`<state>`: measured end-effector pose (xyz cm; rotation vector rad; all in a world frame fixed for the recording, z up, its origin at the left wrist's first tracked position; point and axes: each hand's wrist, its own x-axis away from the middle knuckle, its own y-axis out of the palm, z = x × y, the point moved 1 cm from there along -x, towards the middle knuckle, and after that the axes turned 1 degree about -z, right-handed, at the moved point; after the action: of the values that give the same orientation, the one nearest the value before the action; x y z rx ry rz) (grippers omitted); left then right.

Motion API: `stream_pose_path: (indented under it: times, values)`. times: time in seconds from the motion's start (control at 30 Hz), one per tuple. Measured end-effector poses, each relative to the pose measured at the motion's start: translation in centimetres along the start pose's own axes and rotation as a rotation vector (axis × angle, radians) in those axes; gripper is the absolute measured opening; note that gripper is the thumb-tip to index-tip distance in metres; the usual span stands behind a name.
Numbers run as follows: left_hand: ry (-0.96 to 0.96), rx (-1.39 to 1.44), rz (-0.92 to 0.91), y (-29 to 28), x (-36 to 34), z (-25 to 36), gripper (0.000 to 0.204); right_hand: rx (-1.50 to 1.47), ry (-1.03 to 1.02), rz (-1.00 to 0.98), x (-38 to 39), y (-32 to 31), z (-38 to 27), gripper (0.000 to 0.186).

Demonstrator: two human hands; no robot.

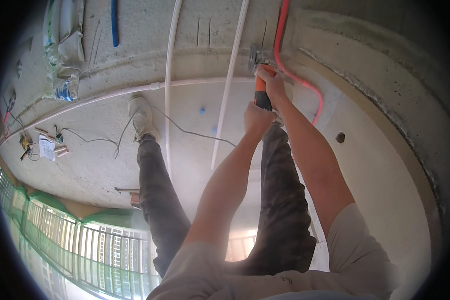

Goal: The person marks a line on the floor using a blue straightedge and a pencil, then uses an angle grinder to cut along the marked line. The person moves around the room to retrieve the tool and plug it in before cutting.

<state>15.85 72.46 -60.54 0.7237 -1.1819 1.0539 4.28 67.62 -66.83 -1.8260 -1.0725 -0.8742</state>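
An orange and black angle grinder (260,90) is held out in front of me in both hands. My right hand (273,85) closes round its orange front part, near the metal head. My left hand (259,119) wraps the black rear end. The grinder's disc (253,57) is up against the concrete wall (230,37), close by a thin dark vertical slot (264,34) cut in it. Right beside the head runs a red conduit (278,50), which comes down the wall and bends onto the floor. Whether the disc is spinning or cutting, I cannot tell.
White pipes (172,45) cross the wall and floor to the left of my hands. A grey cord (185,131) trails over the floor near my left shoe (142,116). White sacks (65,55) lean at far left; green netting (105,218) hangs by a railing. A dark hole (340,137) shows at right.
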Motion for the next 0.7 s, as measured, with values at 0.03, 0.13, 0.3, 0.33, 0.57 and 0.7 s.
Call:
stream_pose_path:
  times: [0.03, 0.13, 0.3, 0.33, 0.57, 0.7]
  values:
    - [-0.001, -0.008, 0.004, -0.1, 0.1, 0.0, 0.045, 0.024, -0.003, 0.007, 0.1, 0.1, 0.1, 0.079]
    - [0.0, -0.046, 0.022, -0.6, 0.6, 0.6, 0.046, 0.042, 0.041, 0.005, 0.2, 0.2, 0.2, 0.08]
    - [-0.077, -0.168, -0.049, -1.6, 1.0, 2.5, 0.061, 0.066, -0.159, 0.09, 0.0, 0.3, -1.0, 0.06]
    - [-0.086, -0.167, -0.045, -1.7, 1.0, 3.0, 0.061, 0.081, -0.201, 0.108, 0.0, 0.4, -1.3, 0.052]
    - [-0.062, -0.142, -0.041, -1.7, 0.6, 6.0, 0.062, -0.028, -0.076, 0.002, -1.5, 0.0, -4.0, 0.044]
    - [-0.106, -0.147, -0.043, -1.7, 0.6, 6.5, 0.063, -0.063, -0.045, 0.01, -2.4, 0.0, -3.9, 0.046]
